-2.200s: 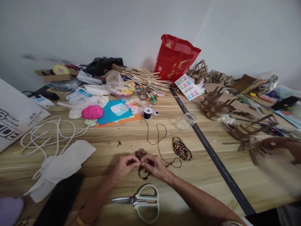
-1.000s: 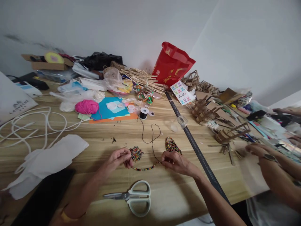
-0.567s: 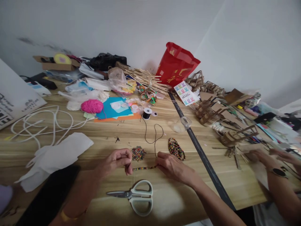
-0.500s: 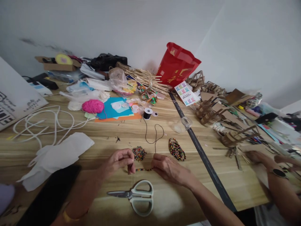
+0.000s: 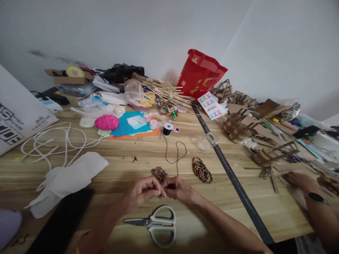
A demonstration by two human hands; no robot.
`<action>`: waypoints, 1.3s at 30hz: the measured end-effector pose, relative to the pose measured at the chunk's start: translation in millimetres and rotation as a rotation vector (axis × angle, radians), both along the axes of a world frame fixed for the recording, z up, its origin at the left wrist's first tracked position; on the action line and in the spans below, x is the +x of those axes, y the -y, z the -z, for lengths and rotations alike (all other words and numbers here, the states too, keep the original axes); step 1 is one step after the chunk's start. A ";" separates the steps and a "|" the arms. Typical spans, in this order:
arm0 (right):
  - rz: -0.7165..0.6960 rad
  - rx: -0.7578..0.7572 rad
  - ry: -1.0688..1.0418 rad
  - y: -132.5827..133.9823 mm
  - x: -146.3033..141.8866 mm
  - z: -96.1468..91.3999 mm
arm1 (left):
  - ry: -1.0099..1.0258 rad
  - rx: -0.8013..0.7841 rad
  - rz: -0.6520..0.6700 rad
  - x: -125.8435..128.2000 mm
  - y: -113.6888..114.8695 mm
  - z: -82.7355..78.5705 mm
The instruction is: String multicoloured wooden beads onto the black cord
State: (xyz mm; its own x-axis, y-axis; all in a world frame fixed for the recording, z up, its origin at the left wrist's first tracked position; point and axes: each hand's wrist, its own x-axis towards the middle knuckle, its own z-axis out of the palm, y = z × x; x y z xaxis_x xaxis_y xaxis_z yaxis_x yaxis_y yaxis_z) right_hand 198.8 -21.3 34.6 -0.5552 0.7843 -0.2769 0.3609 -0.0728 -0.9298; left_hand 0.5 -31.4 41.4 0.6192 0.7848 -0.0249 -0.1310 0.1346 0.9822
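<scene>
Black cord (image 5: 177, 167) runs into the pinching right hand (image 5: 180, 190); the left hand (image 5: 148, 190) touches it near piled beads (image 5: 159, 173), its hold unclear: apparently cord handling, next needing steadiness.

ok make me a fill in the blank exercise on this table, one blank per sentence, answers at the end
The left hand and right hand are close together beside a pile of small round ____.
The scissors point their blades to the person's ____.
The ball of yarn by the blue paper is ____.
The thread on the spool is ____.

Missing words: beads; left; pink; black
</scene>
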 end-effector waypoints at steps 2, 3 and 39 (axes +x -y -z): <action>-0.006 -0.196 -0.061 -1.4 2.6 3.5 | -0.102 0.128 0.014 4.5 3.8 -3.0; 0.000 -0.275 -0.080 -1.8 4.0 4.9 | -0.155 0.208 0.014 6.7 5.7 -5.0; 0.069 -0.379 -0.123 1.5 23.3 27.2 | -0.622 1.584 -0.015 51.6 38.2 22.0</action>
